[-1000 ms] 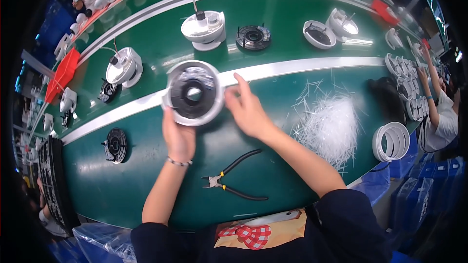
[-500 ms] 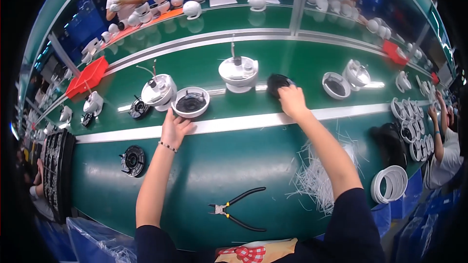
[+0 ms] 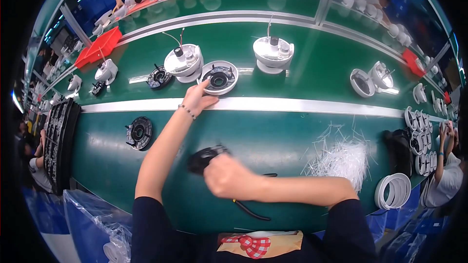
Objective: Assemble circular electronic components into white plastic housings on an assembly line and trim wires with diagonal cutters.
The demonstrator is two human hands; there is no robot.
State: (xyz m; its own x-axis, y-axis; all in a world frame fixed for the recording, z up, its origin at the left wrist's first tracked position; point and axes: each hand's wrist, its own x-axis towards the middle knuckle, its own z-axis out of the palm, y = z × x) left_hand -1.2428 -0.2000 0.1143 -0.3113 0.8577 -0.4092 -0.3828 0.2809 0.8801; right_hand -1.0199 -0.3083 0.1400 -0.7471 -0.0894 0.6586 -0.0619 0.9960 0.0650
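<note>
- On the far side of the white stripe (image 3: 292, 104) that crosses the green table (image 3: 273, 136), the left hand (image 3: 199, 98) reaches out with fingers spread, fingertips touching the near rim of a round white housing ring (image 3: 218, 78) that holds a black insert.
- Just left of that ring stands a white dome unit (image 3: 184, 62) with wires sticking up; a loose black round part (image 3: 159, 77) lies to its left.
- Near the body, the right hand (image 3: 229, 178) is closed around a black round part (image 3: 204, 157), which looks blurred; its exact grip is hard to make out.
- Under the right forearm lie black-handled pliers (image 3: 251, 210), partly hidden by the arm.
- Left of the arms, another black round part (image 3: 139, 133) rests flat on the table, well apart from both hands.
- Farther right, a second white dome unit (image 3: 273, 53) stands beyond the stripe.
- At the right, a heap of thin white plastic strips (image 3: 339, 158) lies on the table, with a stack of white rings (image 3: 393, 191) near the table's edge.
- At the far left sits a red tray (image 3: 99, 48).
- Another person's hands (image 3: 447, 131) work at the right edge.
</note>
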